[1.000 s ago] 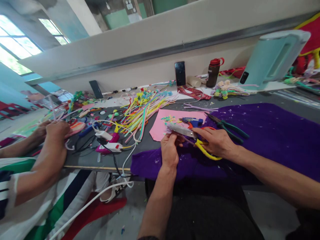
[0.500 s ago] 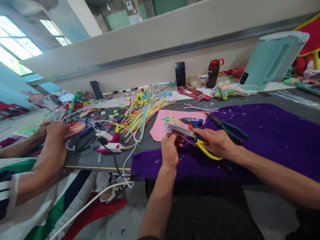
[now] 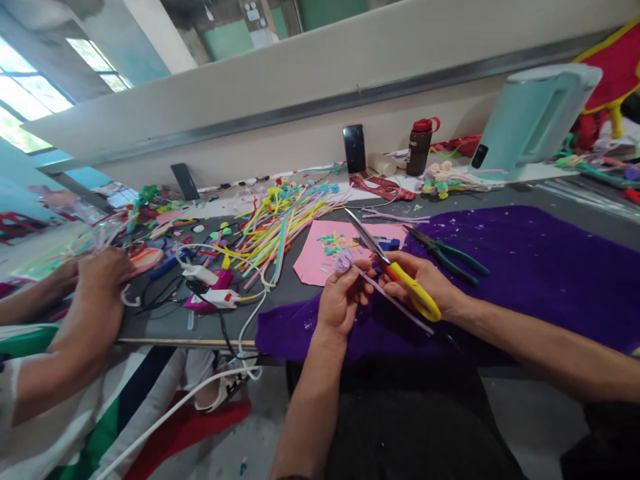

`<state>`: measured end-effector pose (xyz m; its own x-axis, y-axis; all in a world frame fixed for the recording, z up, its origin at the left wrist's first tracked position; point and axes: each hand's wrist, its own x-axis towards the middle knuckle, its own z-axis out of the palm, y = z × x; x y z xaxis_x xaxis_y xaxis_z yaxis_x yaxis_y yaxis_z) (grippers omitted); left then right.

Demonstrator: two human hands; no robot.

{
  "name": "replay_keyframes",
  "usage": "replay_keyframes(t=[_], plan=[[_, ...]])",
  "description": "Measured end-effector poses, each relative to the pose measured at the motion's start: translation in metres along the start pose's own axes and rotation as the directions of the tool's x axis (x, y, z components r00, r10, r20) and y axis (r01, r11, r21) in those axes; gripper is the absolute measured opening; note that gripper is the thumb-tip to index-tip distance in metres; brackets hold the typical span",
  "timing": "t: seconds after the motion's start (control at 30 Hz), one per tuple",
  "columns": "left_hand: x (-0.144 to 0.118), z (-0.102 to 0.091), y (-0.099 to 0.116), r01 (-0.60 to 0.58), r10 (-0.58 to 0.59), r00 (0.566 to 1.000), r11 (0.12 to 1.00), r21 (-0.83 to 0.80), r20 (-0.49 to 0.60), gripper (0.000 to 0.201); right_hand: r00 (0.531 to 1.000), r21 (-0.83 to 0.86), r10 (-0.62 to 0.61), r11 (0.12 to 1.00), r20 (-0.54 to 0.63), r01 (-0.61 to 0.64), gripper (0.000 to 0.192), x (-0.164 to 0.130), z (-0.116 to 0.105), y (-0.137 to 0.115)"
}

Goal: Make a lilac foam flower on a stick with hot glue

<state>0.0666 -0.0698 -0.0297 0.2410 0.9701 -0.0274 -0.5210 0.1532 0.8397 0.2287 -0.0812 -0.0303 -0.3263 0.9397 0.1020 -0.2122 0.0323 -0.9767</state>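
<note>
My left hand [image 3: 343,297] is closed on a lilac pipe-cleaner flower [image 3: 344,260], whose long fuzzy stem [image 3: 397,305] slants down to the right past my right hand. Yellow-handled scissors [image 3: 414,291] are gripped in my right hand [image 3: 430,283], the blades pointing up and to the left, apart from the flower. Behind the hands lies a pink sheet [image 3: 310,257] with small green and yellow clippings on it. A blue glue gun [image 3: 390,244] rests there, partly hidden by the scissors. Dark green pliers [image 3: 447,253] lie on the purple cloth [image 3: 530,267] to the right.
Colourful pipe cleaners [image 3: 280,230] are heaped left of the pink sheet. Plugs and cables [image 3: 217,298] crowd the table's front left. A phone [image 3: 355,148], a dark bottle [image 3: 419,148] and a mint kettle [image 3: 535,120] stand at the back. A co-worker's hands [image 3: 103,270] work at far left.
The scissors have swung from pointing left across the flower to pointing up, away from it. The flower and its stem now show more fully. The view has shifted slightly.
</note>
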Motion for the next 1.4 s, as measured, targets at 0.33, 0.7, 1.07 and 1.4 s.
replay_keyframes(t=[0.33, 0.7, 1.07, 1.4], plan=[[0.0, 0.005, -0.005, 0.054, -0.057, 0.998, 0.995, 0.083, 0.032, 0.026, 0.995, 0.143, 0.037, 0.989, -0.09, -0.024, 0.04, 0.0, 0.011, -0.005], [0.003, 0.001, -0.003, 0.077, -0.078, 0.997, 0.997, -0.025, -0.026, 0.022, 0.995, -0.067, -0.089, 0.994, -0.038, 0.087, 0.045, -0.001, 0.01, -0.002], [0.004, -0.001, -0.001, -0.036, 0.016, 0.985, 0.993, -0.11, -0.17, 0.026, 0.874, -0.921, -0.475, 0.285, 0.107, 0.267, 0.052, -0.012, -0.026, -0.019], [0.004, -0.005, -0.004, -0.174, 0.147, 0.96, 0.98, -0.1, -0.238, 0.027, 0.79, -0.902, -0.494, 0.025, 0.364, 0.432, 0.049, -0.017, -0.031, -0.009]])
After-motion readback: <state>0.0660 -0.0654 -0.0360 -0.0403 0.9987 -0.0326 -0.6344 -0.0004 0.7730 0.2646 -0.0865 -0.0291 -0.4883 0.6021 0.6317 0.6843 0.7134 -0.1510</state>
